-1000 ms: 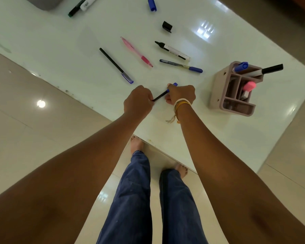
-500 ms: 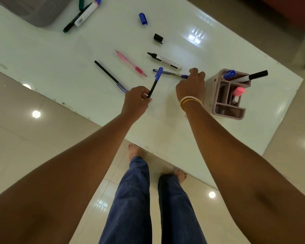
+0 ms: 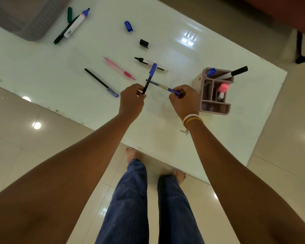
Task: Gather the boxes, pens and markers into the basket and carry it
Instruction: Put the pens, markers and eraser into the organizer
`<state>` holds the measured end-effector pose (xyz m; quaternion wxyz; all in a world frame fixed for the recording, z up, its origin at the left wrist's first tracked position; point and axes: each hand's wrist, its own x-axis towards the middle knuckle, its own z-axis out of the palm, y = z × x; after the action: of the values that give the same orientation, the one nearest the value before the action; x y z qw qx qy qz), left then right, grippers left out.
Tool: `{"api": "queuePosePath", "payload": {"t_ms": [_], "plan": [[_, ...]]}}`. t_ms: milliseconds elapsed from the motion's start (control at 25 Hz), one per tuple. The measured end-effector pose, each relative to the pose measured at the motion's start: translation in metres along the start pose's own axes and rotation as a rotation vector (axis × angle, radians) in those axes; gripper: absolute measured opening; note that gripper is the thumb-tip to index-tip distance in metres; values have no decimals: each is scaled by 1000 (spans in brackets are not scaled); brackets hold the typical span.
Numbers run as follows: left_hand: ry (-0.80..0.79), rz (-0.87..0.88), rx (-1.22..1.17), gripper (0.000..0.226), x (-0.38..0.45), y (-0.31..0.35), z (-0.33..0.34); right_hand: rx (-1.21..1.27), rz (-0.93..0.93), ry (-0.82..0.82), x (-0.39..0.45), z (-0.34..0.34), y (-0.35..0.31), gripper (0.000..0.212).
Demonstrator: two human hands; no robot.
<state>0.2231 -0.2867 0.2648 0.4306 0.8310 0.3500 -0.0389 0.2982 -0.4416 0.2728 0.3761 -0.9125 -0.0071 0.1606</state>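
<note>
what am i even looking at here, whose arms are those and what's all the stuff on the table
There is no machine here. A person wears a camera on the head, so you look down along their own two bare arms to a white table, with their legs and feet on the tiled floor below.

The left hand holds a black pen with a blue cap, pointing away from the person. The right hand pinches the blue end of a second pen.

On the table lie a black pen, a pink pen, an uncapped black marker, a loose black cap, a loose blue cap, and a blue-tipped marker with a green pen. To the right stands a pinkish organiser with markers in it. A grey basket sits in the far left corner.
</note>
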Motion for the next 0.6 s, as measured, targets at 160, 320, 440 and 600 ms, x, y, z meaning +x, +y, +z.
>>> {"api": "queuePosePath", "payload": {"t_ms": [160, 320, 440, 600], "plan": [[6, 69, -22, 18, -10, 21, 15, 404, 71, 157, -11, -33, -2, 12], [-26, 101, -89, 19, -28, 42, 35, 479, 1, 404, -25, -64, 1, 9], [-44, 84, -122, 17, -40, 54, 48, 512, -60, 598, -26, -92, 5, 10], [-57, 119, -146, 14, -51, 68, 58, 510, -157, 652, -15, -116, 5, 17]]}}
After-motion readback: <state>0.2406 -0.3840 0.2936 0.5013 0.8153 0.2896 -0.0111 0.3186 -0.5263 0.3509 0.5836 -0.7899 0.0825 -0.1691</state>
